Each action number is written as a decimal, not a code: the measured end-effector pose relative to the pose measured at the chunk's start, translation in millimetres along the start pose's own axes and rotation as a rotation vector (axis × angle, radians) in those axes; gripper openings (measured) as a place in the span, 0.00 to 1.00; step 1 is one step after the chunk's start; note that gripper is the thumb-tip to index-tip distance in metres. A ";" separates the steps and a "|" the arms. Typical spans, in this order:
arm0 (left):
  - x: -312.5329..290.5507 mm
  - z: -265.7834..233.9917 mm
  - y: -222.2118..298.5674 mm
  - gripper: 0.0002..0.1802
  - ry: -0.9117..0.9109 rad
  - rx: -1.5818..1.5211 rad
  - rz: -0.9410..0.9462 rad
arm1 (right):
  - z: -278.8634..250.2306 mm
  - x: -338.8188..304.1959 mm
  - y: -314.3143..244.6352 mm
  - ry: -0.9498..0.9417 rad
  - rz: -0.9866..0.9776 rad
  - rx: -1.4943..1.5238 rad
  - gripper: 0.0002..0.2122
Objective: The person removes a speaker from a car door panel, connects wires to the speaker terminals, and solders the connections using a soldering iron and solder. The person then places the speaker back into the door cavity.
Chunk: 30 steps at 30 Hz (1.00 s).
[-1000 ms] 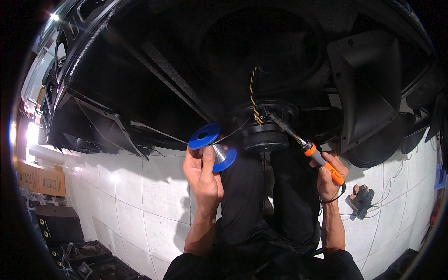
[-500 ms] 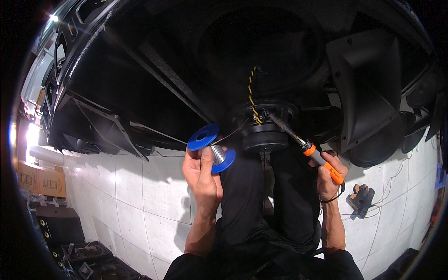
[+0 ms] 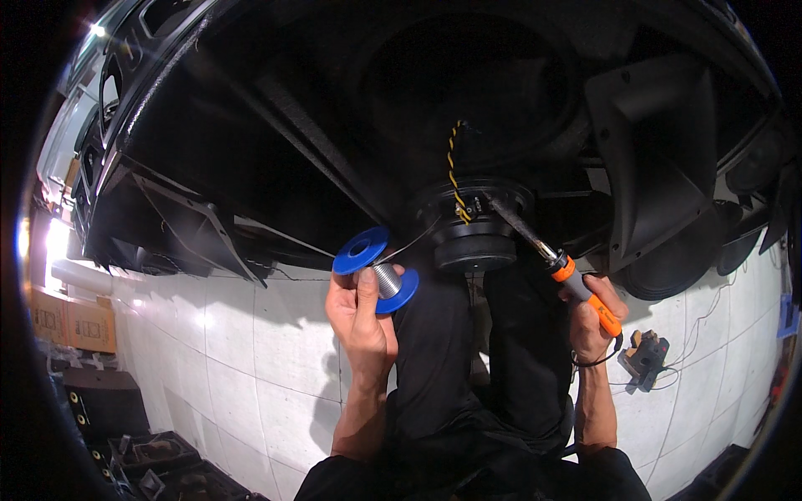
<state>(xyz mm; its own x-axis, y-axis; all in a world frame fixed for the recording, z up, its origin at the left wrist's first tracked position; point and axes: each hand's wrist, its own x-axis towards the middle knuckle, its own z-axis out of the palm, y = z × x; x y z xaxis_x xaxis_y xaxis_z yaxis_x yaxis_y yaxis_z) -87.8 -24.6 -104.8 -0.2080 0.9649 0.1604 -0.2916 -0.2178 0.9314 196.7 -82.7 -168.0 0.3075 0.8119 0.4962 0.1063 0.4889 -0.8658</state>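
My left hand [image 3: 365, 326] is closed around a blue spool of solder wire [image 3: 386, 281], its thumb on the silver windings. A strand of solder [image 3: 415, 242] runs from the spool toward the terminals of a black speaker driver [image 3: 476, 250]. A twisted yellow and black wire pair [image 3: 452, 159] comes down from the cabinet to those terminals. My right hand [image 3: 595, 327] grips a soldering iron [image 3: 571, 275] by its orange and grey handle. The iron's dark tip lies over the driver's frame, just right of the terminals; whether it touches anything I cannot tell.
A large black speaker cabinet [image 3: 276, 125] spans the far side, with a horn [image 3: 656, 159] at right. A dark block-like stand with cables [image 3: 645, 361] sits on the white tiled floor [image 3: 225, 351]. Cardboard boxes [image 3: 79, 323] and black parts [image 3: 159, 463] are at left.
The soldering iron's tip has drawn back slightly from the terminals, and my right hand has shifted a little to the right. The solder spool has moved only slightly.
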 end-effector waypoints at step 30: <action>-1.7 5.3 1.5 0.20 0.003 -0.027 0.004 | -17.1 7.0 -63.4 0.044 0.013 -0.266 0.20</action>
<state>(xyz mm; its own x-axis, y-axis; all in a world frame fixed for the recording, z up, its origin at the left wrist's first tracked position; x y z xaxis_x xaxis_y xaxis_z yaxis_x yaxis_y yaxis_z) -82.9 -25.8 -101.9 -0.2117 0.9637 0.1628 -0.3161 -0.2251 0.9216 208.3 -113.5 -110.8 0.3509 0.8000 0.4866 0.3452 0.3726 -0.8614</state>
